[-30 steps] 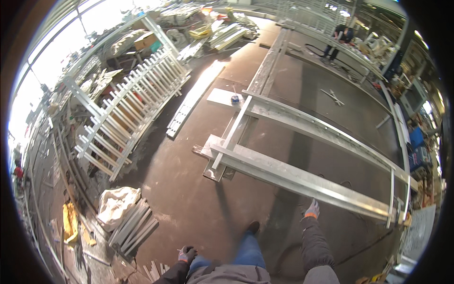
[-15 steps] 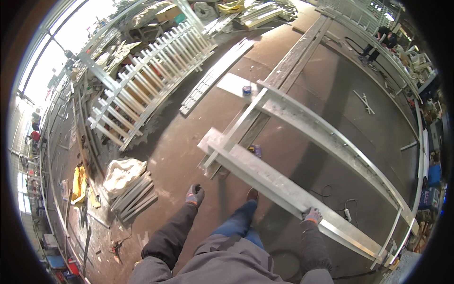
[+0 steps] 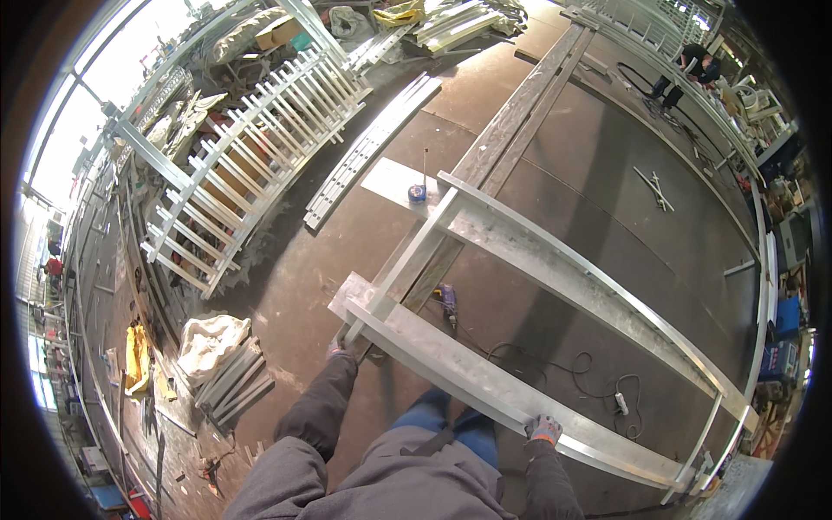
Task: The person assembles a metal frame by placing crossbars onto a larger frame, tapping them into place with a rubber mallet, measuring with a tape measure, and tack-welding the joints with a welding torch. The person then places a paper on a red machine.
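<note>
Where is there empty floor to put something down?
Two patches look bare: the brown floor between the white sack and the near beam's left end, and another patch between the far beam and the crossed sticks. It's crowded around the railing panel, and between the beams lie a drill and cable.

Metal Workshop in Full Clutter

This looks like a metalworking shop. Long metal beams (image 3: 442, 344) lie framed above a brown floor (image 3: 589, 195), where a power tool (image 3: 447, 302) and a cable (image 3: 568, 368) rest. At the left are a barred railing panel (image 3: 249, 165) and a pile of cut bars (image 3: 234, 383). Another person (image 3: 691, 61) bends over at the far right.
</note>
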The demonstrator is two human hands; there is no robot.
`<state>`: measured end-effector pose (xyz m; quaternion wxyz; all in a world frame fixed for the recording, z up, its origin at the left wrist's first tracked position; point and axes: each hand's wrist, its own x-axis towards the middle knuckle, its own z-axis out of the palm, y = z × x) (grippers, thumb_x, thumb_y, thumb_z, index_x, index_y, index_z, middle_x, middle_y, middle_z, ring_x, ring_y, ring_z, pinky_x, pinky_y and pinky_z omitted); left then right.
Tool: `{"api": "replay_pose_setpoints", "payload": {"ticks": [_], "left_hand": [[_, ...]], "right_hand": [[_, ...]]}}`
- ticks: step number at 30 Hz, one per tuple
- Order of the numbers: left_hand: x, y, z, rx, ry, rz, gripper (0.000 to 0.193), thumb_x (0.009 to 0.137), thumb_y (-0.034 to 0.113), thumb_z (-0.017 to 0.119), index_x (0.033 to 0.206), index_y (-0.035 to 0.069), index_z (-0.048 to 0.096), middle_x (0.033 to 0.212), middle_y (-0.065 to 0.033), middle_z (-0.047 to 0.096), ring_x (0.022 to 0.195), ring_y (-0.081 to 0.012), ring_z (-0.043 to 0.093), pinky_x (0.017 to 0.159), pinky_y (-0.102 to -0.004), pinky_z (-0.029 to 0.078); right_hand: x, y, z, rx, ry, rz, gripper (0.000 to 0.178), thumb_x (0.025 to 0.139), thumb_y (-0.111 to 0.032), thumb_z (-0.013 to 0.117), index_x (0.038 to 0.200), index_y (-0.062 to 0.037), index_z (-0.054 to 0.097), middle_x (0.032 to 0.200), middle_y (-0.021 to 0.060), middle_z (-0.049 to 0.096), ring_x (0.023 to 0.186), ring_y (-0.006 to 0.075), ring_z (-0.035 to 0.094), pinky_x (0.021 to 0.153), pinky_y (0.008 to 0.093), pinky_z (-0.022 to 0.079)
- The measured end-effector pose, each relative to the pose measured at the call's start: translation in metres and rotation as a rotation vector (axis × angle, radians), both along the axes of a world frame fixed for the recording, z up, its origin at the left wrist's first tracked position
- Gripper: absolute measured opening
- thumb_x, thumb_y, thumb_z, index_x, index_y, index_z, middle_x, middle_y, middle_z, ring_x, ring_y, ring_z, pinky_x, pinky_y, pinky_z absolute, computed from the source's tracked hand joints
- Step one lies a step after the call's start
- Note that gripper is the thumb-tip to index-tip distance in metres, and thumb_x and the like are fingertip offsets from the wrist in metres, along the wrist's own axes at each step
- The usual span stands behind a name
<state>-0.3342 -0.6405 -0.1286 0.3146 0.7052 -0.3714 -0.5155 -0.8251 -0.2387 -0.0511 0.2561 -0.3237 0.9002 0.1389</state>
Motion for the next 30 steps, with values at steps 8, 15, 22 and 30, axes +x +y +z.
{"api": "replay_pose_setpoints", "payload": {"ticks": [8,15,22,30], "left_hand": [[0.013,0.005,0.066,-0.207,-0.398,-0.146,0.039,0.085,0.009,0.064,0.123,0.0,0.064,0.106,-0.015,0.072,0.095,-0.0237,0.069,0.086,-0.0359,0.055],[-0.063,-0.036,0.243,-0.67,0.042,-0.03,0.045,0.094,0.003,0.058,0.138,0.003,0.051,0.11,-0.0084,0.065,0.095,-0.0136,0.061,0.081,-0.0276,0.05],[-0.216,-0.028,0.317,-0.941,-0.113,-0.398,0.064,0.09,0.011,0.073,0.146,0.0,0.044,0.138,-0.0202,0.055,0.131,-0.0319,0.052,0.108,-0.0396,0.044],[-0.338,0.056,0.252,-1.035,-0.841,-1.444,0.084,0.089,0.052,0.064,0.157,0.013,0.036,0.163,-0.0173,0.028,0.153,-0.041,0.018,0.123,-0.0603,0.013]], "right_hand": [[-0.039,0.022,0.057,-0.197,-0.247,0.144,0.039,0.076,-0.039,0.08,0.105,-0.0156,0.068,0.108,0.0102,0.069,0.111,0.0312,0.061,0.1,0.0442,0.043],[-0.104,-0.004,0.224,-0.383,0.105,0.642,0.057,0.072,-0.045,0.079,0.105,-0.0038,0.059,0.097,0.0203,0.064,0.097,0.0374,0.063,0.085,0.0466,0.049],[-0.213,-0.082,0.414,-0.797,0.338,0.376,0.052,0.07,-0.027,0.084,0.11,-0.0055,0.059,0.087,0.0121,0.062,0.08,0.0287,0.064,0.074,0.0412,0.053],[-0.214,-0.125,0.623,-0.798,0.142,0.94,0.064,0.081,-0.019,0.084,0.135,-0.0011,0.055,0.112,0.0142,0.066,0.101,0.028,0.066,0.086,0.0387,0.054]]}}
